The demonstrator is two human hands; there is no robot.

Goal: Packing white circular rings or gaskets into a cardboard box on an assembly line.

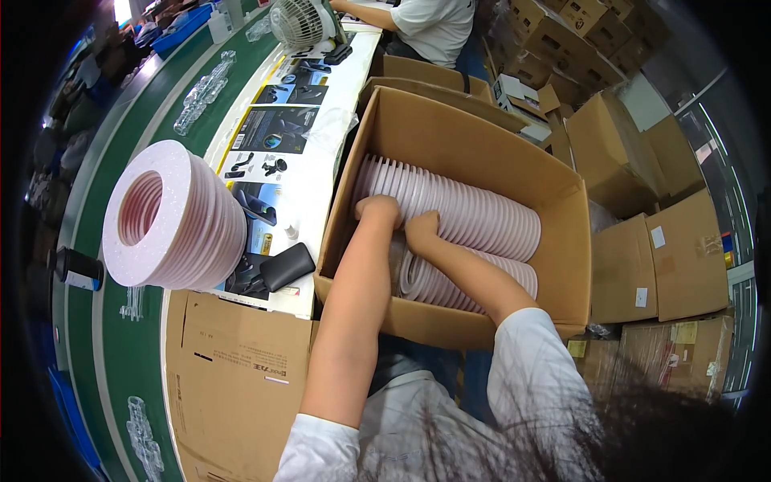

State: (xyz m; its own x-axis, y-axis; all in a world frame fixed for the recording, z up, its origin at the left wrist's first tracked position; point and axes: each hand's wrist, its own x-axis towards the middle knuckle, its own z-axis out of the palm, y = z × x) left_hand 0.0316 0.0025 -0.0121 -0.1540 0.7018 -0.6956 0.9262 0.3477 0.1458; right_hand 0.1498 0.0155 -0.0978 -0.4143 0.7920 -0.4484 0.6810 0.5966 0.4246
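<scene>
My left hand [379,210] and right hand [421,230] are both down in the open box [474,145], fists curled shut, fingers dug in among the pink rings [474,215] at the near end of the upper row. The rings lie on edge, packed face to face in long rows, one row just under my fingers and a second row [466,281] lower, towards my body; packed that tightly, I judge the only way to get a batch out is to wedge the fingers between two rings, which is why both hands sit side by side, nearly touching, at one spot. How far the fingertips go in I cannot tell, as the rings hide them. Out to the left of my fingers, on the surface [120,337], a stack [173,215] of the same rings lies on its side, its hole facing me. Between that stack and the box lie printed sheets [277,128] and a black case [287,266]. A flat cardboard piece [237,377] lies nearer my left elbow. Beyond the box a fan [301,22] stands by another person [430,28], and more cartons [642,241] pile up to the right.
</scene>
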